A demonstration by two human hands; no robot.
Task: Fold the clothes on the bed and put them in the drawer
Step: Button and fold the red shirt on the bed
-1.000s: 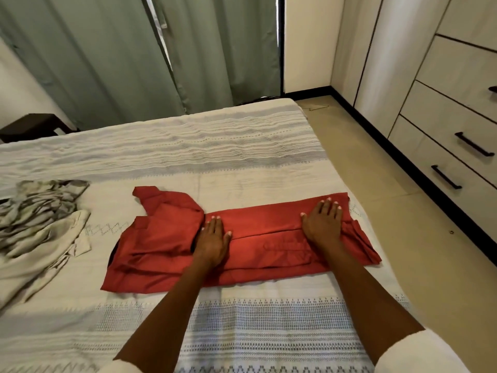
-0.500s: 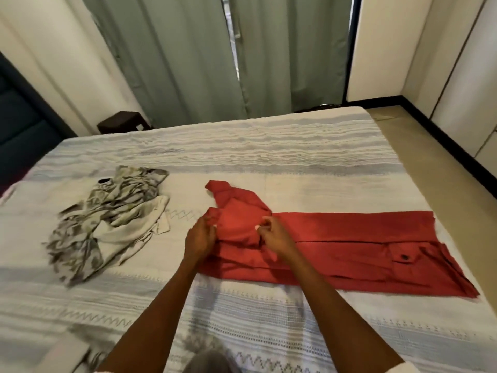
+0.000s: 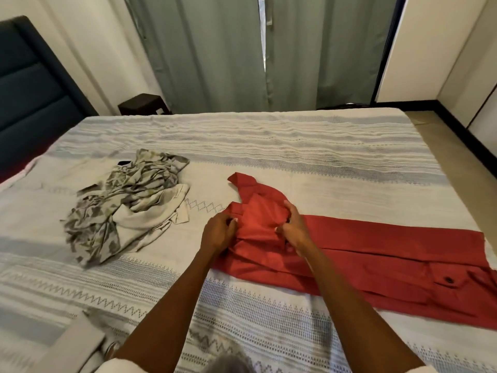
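Observation:
A red shirt [image 3: 376, 254] lies folded into a long strip across the bed [image 3: 295, 146], its collar end to the left and a buttoned pocket at the right edge. My left hand [image 3: 219, 232] grips the fabric at the left side of the collar end. My right hand [image 3: 291, 227] grips the same end just to the right, fingers curled into the cloth. A crumpled camouflage-patterned garment [image 3: 126, 195] with a beige one lies in a heap further left on the bed.
A dark headboard [image 3: 29, 90] stands at the far left, and a small dark stool [image 3: 142, 103] sits beyond the bed by the green curtains [image 3: 215, 55]. Floor and pale cabinet fronts [image 3: 481, 84] show at the right.
Both hands left the flat middle of the red shirt and moved to its collar end, where they now grip the fabric. The view has swung left, away from the drawers.

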